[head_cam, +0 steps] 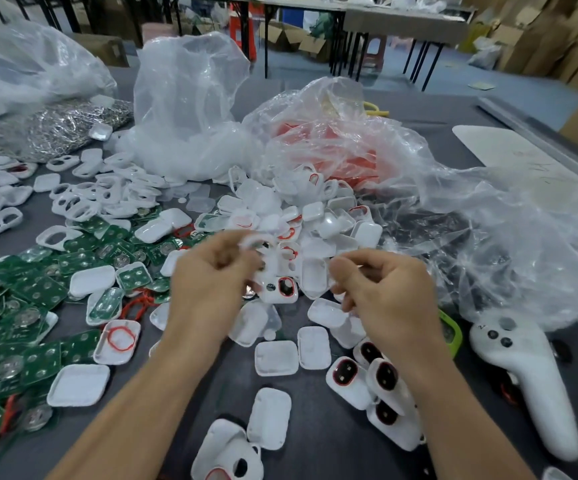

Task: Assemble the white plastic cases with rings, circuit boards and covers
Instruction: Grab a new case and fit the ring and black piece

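White case [258, 242] pinched in left grip [211, 275] | right grip [384, 289] curled, contents unclear | grey table [308, 427] strip between forearms

Left hand [211, 282], right hand [384, 289] over white cases [275, 357]

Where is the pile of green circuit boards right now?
The circuit boards lie on the table's left side in the head view, left of the left hand, just below the white covers.

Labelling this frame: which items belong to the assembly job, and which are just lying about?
Job: white cases, green circuit boards, red rings, cut-out covers, assembled units.
Lying about: white controller, clear plastic bags, lime-green object.
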`<state>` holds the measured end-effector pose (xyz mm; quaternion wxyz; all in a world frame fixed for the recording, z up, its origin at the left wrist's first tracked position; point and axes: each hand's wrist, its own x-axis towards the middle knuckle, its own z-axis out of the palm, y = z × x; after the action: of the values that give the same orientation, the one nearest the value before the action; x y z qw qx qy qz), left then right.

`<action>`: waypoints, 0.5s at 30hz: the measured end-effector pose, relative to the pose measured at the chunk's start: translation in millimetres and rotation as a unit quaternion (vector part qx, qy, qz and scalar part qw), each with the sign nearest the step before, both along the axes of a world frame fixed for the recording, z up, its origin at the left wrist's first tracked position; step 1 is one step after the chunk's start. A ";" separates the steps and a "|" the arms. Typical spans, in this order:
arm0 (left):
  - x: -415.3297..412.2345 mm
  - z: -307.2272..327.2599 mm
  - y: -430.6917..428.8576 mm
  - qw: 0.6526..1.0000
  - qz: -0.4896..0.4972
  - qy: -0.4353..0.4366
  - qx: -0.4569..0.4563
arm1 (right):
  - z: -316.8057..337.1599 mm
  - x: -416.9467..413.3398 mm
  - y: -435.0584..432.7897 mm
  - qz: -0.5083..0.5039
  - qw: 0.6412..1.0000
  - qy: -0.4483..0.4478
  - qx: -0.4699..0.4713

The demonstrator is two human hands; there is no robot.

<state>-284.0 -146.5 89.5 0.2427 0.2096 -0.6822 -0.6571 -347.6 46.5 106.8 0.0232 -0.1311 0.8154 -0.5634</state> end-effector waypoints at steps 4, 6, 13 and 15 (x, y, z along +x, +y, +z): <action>-3.7 5.4 -40.9 0.964 0.142 0.029 0.222 | 0.7 -6.5 4.4 -0.014 0.997 0.050 0.062; -3.6 4.3 -48.3 0.948 0.140 0.031 0.284 | 1.9 -6.6 -2.6 0.010 0.995 0.063 0.071; -3.6 5.2 -55.7 0.954 0.069 0.037 0.288 | 13.6 -7.7 -61.3 0.149 0.963 0.068 0.215; -3.3 6.0 -55.6 0.953 0.068 0.042 0.293 | 15.1 -5.4 -79.7 0.203 0.939 0.062 0.269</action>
<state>-287.3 -202.1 95.4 0.2433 0.2890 -0.4331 -0.8183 -353.0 -33.1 122.0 0.1207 -0.3178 0.8922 -0.2972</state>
